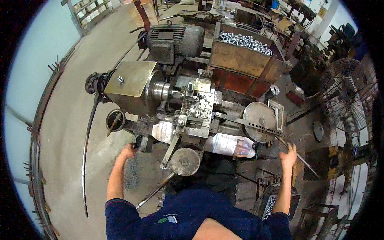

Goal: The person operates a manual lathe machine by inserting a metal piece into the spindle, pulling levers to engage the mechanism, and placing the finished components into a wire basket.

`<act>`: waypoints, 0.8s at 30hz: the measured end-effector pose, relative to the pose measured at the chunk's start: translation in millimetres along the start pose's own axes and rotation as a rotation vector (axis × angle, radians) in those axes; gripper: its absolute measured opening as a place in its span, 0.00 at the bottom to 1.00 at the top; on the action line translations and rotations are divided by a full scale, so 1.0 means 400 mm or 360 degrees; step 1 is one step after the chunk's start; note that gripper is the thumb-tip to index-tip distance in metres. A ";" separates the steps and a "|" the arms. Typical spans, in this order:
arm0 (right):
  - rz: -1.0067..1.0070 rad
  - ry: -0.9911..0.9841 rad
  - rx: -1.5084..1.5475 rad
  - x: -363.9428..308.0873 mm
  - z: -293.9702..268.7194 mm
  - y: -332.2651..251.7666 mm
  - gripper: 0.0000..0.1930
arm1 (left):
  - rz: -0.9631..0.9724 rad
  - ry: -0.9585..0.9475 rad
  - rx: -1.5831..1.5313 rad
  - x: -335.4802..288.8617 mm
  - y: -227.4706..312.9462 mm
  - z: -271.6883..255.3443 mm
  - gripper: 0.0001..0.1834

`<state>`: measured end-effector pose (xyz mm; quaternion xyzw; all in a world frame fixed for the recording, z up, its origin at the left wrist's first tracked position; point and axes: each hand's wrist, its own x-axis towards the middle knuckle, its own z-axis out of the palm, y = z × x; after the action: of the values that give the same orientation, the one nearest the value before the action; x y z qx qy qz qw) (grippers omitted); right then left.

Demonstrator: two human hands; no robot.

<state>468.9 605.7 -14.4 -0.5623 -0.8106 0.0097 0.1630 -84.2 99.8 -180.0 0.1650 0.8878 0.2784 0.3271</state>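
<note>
A small lathe stands before me. My right hand (288, 157) is closed round a long metal lever (307, 164), beside the large round disc (260, 120) at the lathe's right end. My left hand (129, 151) reaches to a black knob (138, 141) low on the lathe's front left; its fingers bend at the knob, partly hidden. The chuck (161, 91) faces the tool post (190, 89), with a small metal piece (174, 93) between them. Metal chips lie on the carriage (200, 107). On the headstock's cover plate (134, 76) stands a small shiny fitting (121, 79).
Behind the lathe are an electric motor (176, 40) and a wooden-sided bin (240, 58) of shiny metal parts. A rod (83, 174) slants down at the left. Another lever (160, 186) points toward me below a smaller disc (185, 161). A fan (346, 94) stands right.
</note>
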 end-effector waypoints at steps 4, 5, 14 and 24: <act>-0.0690 0.0137 0.0608 0.074 -0.054 -0.310 0.27 | 0.0202 0.0154 0.0248 -0.030 0.011 -0.171 0.18; -0.0848 0.0005 0.0758 0.087 -0.082 -0.409 0.26 | 0.0293 0.0213 0.0073 -0.055 0.058 -0.210 0.18; -0.1992 -0.0118 0.0094 0.062 -0.013 -1.110 0.18 | 0.0343 0.1413 0.0175 -0.345 0.070 -0.577 0.15; -0.1949 -0.0373 -0.0148 0.039 0.006 -1.168 0.11 | -0.0127 0.1530 0.0853 -0.473 0.099 -0.230 0.24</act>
<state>38.8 448.7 80.3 0.0026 -0.9980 -0.0591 0.0242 -3.4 5.6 -5.4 0.0630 0.9826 0.0739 -0.1584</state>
